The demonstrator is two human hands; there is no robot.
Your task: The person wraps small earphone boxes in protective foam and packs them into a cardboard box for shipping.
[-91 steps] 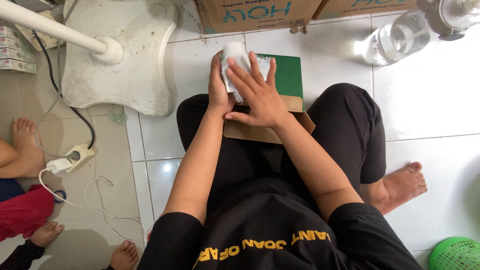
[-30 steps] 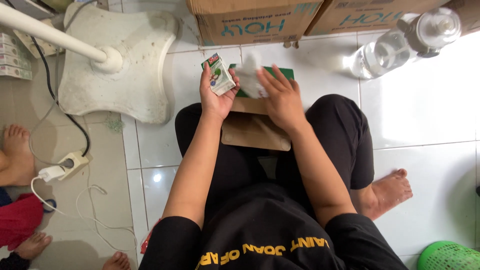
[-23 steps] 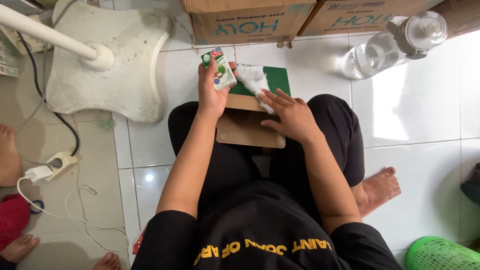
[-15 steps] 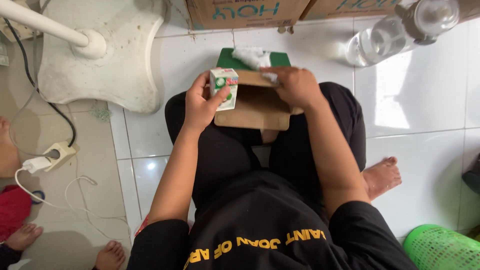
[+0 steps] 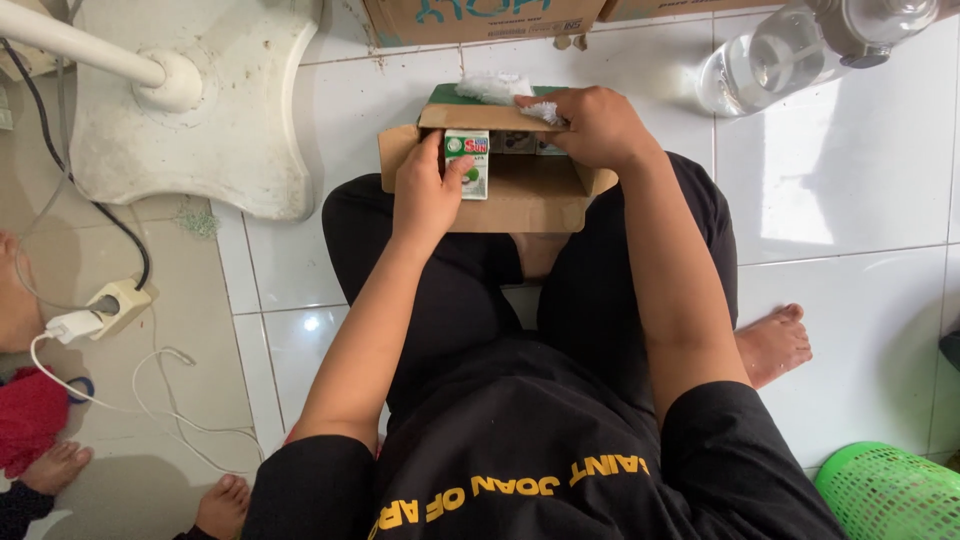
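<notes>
I sit cross-legged on a white tiled floor with an open brown cardboard box (image 5: 530, 200) on my lap. My left hand (image 5: 428, 192) grips a small green-and-white carton (image 5: 467, 163) and holds it inside the box. My right hand (image 5: 592, 125) rests on the box's far edge, its fingers on other small packs (image 5: 520, 143) and a crumpled white plastic wrap (image 5: 492, 87). A green flat box (image 5: 452, 95) lies under the far flap.
A white fan base (image 5: 200, 120) with its pole stands at the upper left. A clear water bottle (image 5: 770, 60) lies at the upper right, cardboard cartons (image 5: 480, 18) behind. A power strip with cables (image 5: 100, 310) and other people's feet (image 5: 215, 505) are left; a green basket (image 5: 890, 495) sits lower right.
My left hand has brought the small carton from up beside the box down into it. My right hand moved from the wrap onto the box's far edge. The box flaps now stand open.
</notes>
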